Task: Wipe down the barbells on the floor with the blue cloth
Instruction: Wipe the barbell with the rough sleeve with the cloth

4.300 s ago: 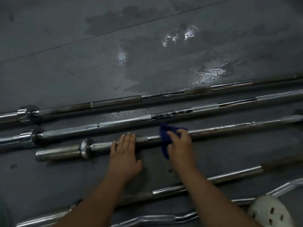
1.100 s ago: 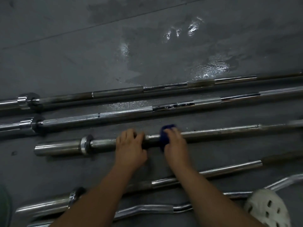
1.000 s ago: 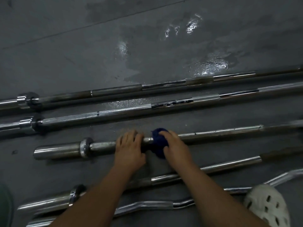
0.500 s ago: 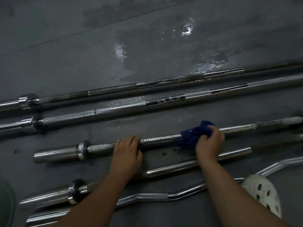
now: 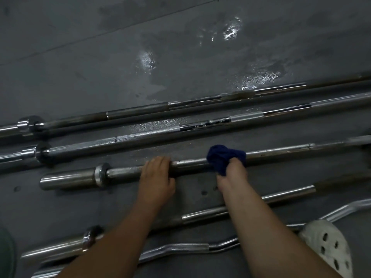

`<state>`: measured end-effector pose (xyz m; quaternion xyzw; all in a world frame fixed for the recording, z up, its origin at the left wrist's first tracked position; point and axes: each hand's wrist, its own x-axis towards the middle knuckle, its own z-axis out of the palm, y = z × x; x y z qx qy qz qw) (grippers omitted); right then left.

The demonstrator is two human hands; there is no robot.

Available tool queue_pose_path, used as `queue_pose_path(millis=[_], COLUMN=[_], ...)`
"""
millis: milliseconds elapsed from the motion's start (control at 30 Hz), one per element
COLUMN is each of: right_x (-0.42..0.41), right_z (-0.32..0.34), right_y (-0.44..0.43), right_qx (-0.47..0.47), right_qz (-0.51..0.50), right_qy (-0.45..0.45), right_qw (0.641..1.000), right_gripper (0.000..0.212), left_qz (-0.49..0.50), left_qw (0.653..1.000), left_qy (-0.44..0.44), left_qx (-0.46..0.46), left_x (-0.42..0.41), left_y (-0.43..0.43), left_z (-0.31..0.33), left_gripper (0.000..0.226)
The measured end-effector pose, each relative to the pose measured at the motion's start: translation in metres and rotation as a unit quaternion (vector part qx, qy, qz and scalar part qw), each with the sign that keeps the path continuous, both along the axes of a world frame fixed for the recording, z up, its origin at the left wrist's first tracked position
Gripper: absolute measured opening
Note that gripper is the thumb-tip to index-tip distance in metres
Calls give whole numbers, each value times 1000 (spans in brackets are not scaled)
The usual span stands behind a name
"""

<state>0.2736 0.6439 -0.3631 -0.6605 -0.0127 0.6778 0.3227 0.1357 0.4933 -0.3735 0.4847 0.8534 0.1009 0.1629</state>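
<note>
**Work item.** The steel barbell with a thick cylindrical sleeve and collar at its left end (image 5: 124, 171) lies on the dark grey floor (image 5: 60, 63). It is third from the far side in a row of roughly parallel bars that run left to right.

**Left hand.** The left hand (image 5: 156, 179) sits on the shaft, to the right of the collar. The fingers curve over the top of the shaft and the thumb lies on the near side, so the hand grasps the barbell.

**Right hand.** The right hand (image 5: 232, 175) is further right on the same shaft, apart from the left hand. It is clenched around the crumpled dark blue cloth (image 5: 222, 157). The cloth is bunched over the top and near side of the shaft and touches it. The cloth hides most of the fingers.

**Far side.** Two bars lie beyond the work item, each with a collar near its left end:
- a dark-shafted barbell (image 5: 136, 110), the farthest;
- a chrome knurled barbell (image 5: 140, 135), next to it.

Wet patches (image 5: 259, 77) glisten on the floor beyond these bars.

**Near side.**
- A plain chrome straight bar (image 5: 287, 194) passes under both forearms.
- A chrome curl bar with wavy bends (image 5: 180, 248) lies nearest.
- A white perforated clog (image 5: 329, 249) sits at the near right, over the curl bar.
- A dark green object (image 5: 6, 255) shows at the near left edge; what it is cannot be determined.
</note>
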Motion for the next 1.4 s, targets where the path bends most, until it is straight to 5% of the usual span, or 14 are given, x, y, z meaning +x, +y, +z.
queue_pose_path(millis=[200, 333, 433, 500, 600, 667, 733, 867, 967, 1033, 1100, 1167, 1267, 1400], right_x=[-49, 8, 33, 18, -21, -30, -12, 55, 38, 16, 13, 31, 73, 92], right_z=[7, -2, 4, 6, 2, 0, -3, -8, -9, -11, -11, -7, 0, 9], right_y=[-20, 36, 62, 43, -30, -57, -38, 0, -36, -62, -63, -41, -10, 17], right_qx=[-62, 45, 169, 254, 385, 427, 429, 328, 335, 394, 408, 380, 346, 306], right_qz=[158, 66, 134, 324, 558, 627, 613, 474, 520, 608, 658, 631, 453, 273], right_qy=[45, -194, -406, -491, -456, -403, -408, -525, -543, -450, -372, -362, -420, -445], right_qw=[984, 978, 888, 768, 576, 513, 523, 626, 568, 522, 512, 572, 706, 796], right_gripper=[21, 38, 45, 39, 28, 29, 27, 29, 48, 54, 52, 45, 39, 44], left_qz=[-10, 3, 42, 46, 22, 8, 8, 8, 19, 25, 29, 32, 38, 54], left_qw=[999, 1000, 999, 998, 998, 998, 999, 999, 999, 999, 998, 997, 997, 994], left_qy=[25, 24, 28, 36, 49, 45, 30, -13, -25, -34, -48, -55, -71, -99], left_qx=[-17, 7, -3, -18, -32, -38, -39, -39, -20, -20, -31, -35, -17, -10], left_x=[-7, -15, -14, -11, -9, -9, -7, 2, 9, 11, 8, 7, 8, 5], left_y=[13, 18, 24, 23, 18, 16, 12, -1, -4, -3, -5, -10, -16, -10], left_z=[-10, -8, -3, -3, -3, -1, 1, 6, 12, 16, 17, 17, 17, 17], left_gripper=[78, 63, 47, 43, 42, 40, 41, 49, 42, 34, 33, 32, 33, 31])
